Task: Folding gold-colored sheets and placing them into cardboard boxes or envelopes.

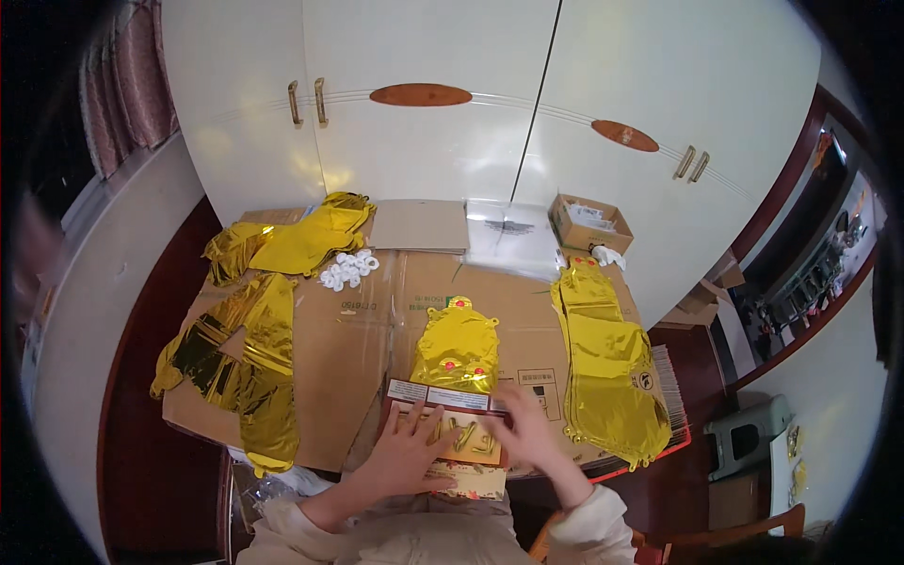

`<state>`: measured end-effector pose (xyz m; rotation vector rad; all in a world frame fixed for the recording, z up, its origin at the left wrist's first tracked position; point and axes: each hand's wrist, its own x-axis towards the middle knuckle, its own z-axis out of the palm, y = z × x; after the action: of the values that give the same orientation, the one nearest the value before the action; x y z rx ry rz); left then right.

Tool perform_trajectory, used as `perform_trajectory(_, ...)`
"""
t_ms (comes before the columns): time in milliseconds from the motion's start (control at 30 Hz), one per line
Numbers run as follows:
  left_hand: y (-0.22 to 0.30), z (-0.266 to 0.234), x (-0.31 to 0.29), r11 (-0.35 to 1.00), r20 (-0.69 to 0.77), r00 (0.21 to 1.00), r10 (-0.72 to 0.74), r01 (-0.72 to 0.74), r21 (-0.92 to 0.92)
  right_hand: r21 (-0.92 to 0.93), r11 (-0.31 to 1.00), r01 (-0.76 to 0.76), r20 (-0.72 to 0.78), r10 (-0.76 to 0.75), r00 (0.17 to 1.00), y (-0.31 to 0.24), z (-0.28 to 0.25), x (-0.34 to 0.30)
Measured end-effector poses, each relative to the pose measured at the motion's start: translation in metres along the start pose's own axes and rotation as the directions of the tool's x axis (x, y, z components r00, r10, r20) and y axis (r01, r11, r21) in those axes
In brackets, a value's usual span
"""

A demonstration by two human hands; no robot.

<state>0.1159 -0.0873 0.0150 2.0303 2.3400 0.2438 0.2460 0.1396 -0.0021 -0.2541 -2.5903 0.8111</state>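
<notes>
A printed card (474,449) in orange and brown, with gold balloon pictures, lies at the near edge of the cardboard. My left hand (405,457) rests flat on its left part, fingers spread. At the card's right side is my right hand (530,431), its thumb and fingers apart and touching the edge. From under the card's top edge a flat gold foil balloon (459,336) with red round spots sticks out, away from me. The balloon's near end is hidden by the card.
Gold foil balloons (268,353) lie on the left, and a stack of them (612,363) on the right. Farther back are white rings (348,271), a grey-brown board (419,226), clear plastic bags (511,247) and a small open box (589,224). White cabinets (424,151) stand behind.
</notes>
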Motion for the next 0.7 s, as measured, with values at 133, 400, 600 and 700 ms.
perform_trajectory(133,0.0,0.001,-0.001,1.0,-0.014,1.0,-0.008,0.008,-0.012,0.499,0.74,-0.451,0.098,0.469,0.878,0.005,-0.012,0.063)
perform_trajectory(400,0.001,0.006,-0.002,1.0,-0.032,0.999,-0.016,0.016,-0.012,0.716,0.396,-0.575,0.263,0.61,0.747,0.018,-0.006,0.112)
perform_trajectory(600,0.001,0.008,-0.003,1.0,-0.065,0.998,-0.004,0.003,-0.02,0.568,0.557,-0.606,0.351,0.502,0.79,0.026,-0.005,0.118)
perform_trajectory(700,0.002,0.005,-0.002,1.0,-0.062,0.998,-0.01,0.008,-0.029,0.582,0.647,-0.493,0.28,0.409,0.868,0.035,0.003,0.118)
